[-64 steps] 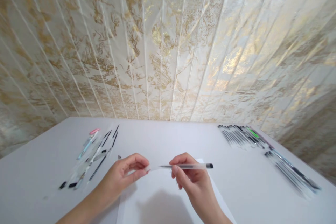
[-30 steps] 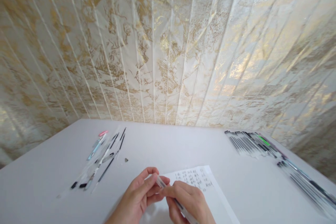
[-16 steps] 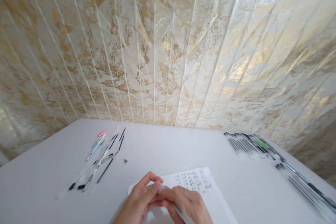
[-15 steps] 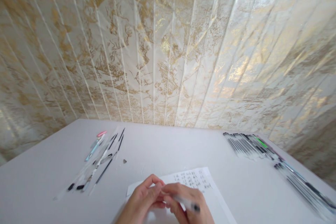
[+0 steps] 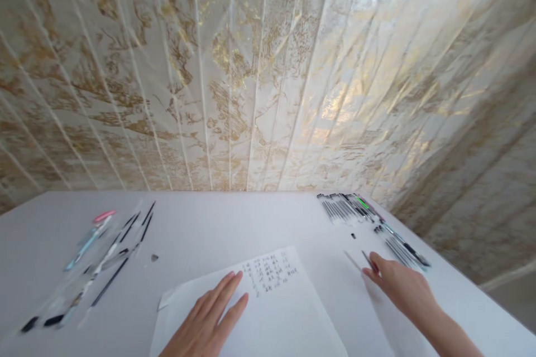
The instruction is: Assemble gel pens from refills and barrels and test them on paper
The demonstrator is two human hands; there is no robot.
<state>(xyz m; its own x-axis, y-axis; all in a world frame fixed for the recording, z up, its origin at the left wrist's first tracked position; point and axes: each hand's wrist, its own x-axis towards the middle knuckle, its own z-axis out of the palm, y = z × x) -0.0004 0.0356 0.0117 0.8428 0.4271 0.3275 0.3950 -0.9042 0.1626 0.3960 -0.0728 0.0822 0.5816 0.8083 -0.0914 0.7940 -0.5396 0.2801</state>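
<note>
My left hand (image 5: 211, 312) lies flat with its fingers spread on a white sheet of paper (image 5: 293, 318) that bears rows of handwriting. Over to the right, my right hand (image 5: 397, 281) pinches a thin, dark pen (image 5: 367, 259) between thumb and fingers; most of it is hidden or blurred. Just left of that pen is a thin grey strip (image 5: 354, 261), too smeared to identify. A small black cap (image 5: 353, 236) lies on the table beyond the right hand.
Several pens (image 5: 337, 209) lie in a row at the back right, with more slim pens (image 5: 397, 248) nearer. On the left are scattered pen parts (image 5: 111, 279), a light-blue pen (image 5: 81, 251), a pink item (image 5: 104, 216) and a small grey piece (image 5: 154, 257). Behind the table hangs a gold-patterned curtain (image 5: 234, 95).
My hands were together over the paper around a pen. They have parted: the left now rests flat on the sheet, the right has moved right. The view has turned right.
</note>
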